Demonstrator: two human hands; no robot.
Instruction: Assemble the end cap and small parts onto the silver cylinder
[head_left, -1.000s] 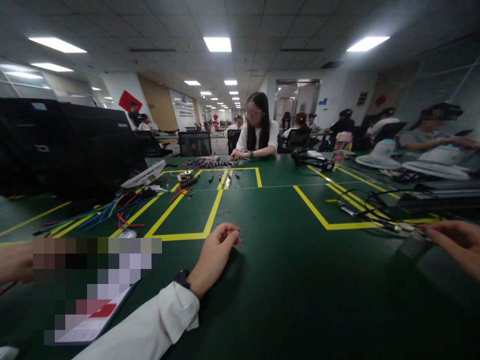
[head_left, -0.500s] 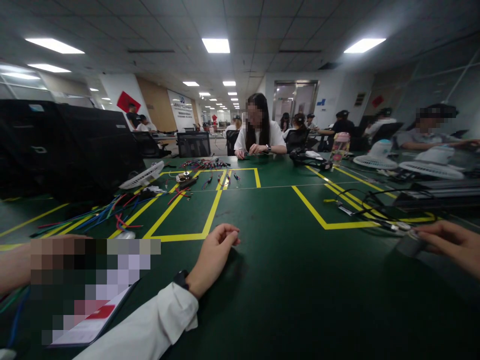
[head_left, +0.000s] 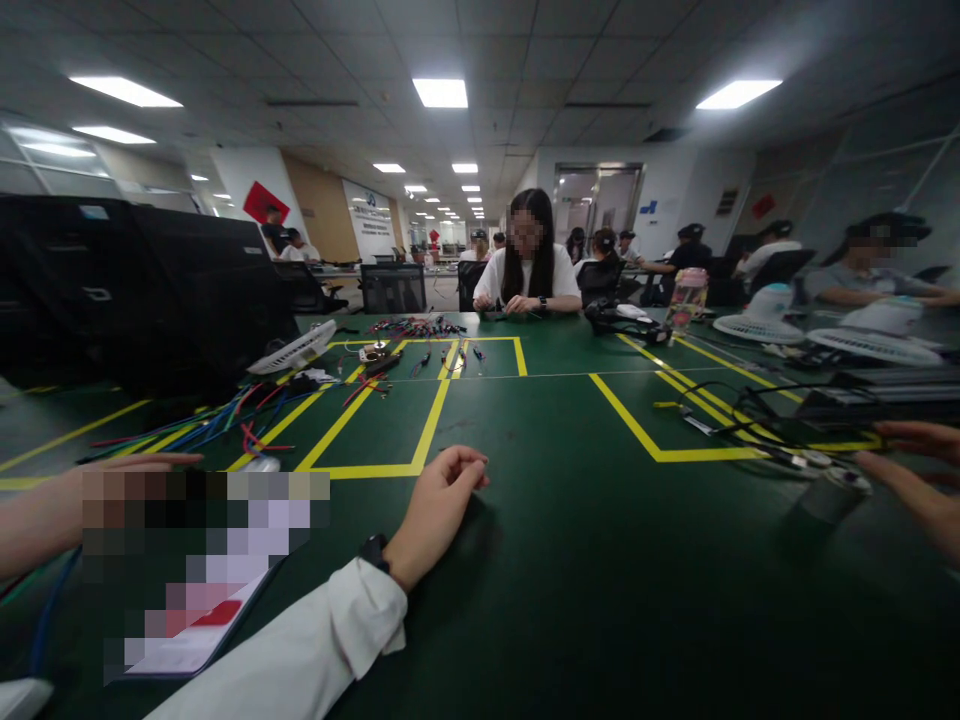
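My left hand (head_left: 439,505), in a white sleeve with a dark watch at the wrist, rests on its edge on the green table (head_left: 570,560). Its fingers are loosely curled and hold nothing I can see. My right hand (head_left: 911,475) reaches in from the right edge with its fingers apart. Its fingertips are at a small connector beside a dark flat piece (head_left: 821,500) at the end of black cables (head_left: 750,410). A bare forearm and hand (head_left: 60,510) of someone else lie along the left edge, beside a blurred patch.
Blue and red loose wires (head_left: 202,425) trail across yellow tape lines (head_left: 427,420). A white fan (head_left: 292,350) lies by black monitors (head_left: 150,290). A flat device (head_left: 187,640) lies near my left arm. A person (head_left: 529,270) sits opposite; more fans (head_left: 862,340) stand far right.
My right hand's fingers have spread apart beside the dark piece. The other person's hand at the left has slid further right. The person opposite has brought both hands together.
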